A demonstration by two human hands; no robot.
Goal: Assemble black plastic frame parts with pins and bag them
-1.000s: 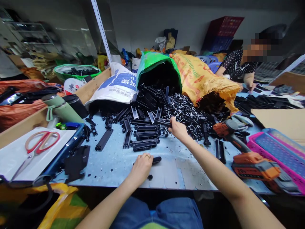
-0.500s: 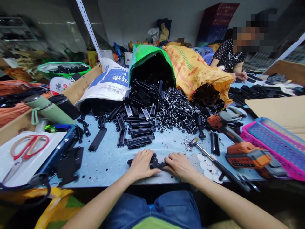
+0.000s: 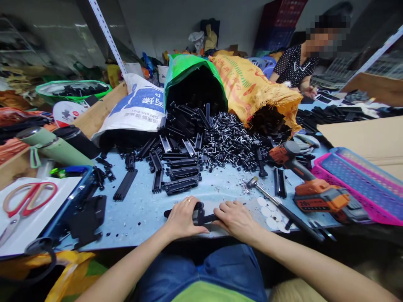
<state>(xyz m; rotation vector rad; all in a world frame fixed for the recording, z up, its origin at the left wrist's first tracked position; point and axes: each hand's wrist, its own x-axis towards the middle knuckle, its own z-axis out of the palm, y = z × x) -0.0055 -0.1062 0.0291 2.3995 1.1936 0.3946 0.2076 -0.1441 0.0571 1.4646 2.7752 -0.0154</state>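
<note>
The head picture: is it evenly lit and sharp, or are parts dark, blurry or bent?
Head view, middle: left hand and right hand brightly lit, fairly clear; head view, beyond them: the green sack nearly black inside; head view, upper left: shelves dim and blurred; head view, sides: left post and right post lean apart toward their tops, probably wide-lens distortion.

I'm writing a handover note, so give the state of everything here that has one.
Left hand: curled around black plastic parts
Right hand: gripping their right end
Bright-green plastic sack: lying, mouth open
Yellow woven sack: lying, mouth open
Orange-black cordless tool: lying, unheld
Black-handled metal hammer: lying, unheld
Red-handled metal scissors: blades apparently closed
Pale green cylindrical bottle: tilted over
</note>
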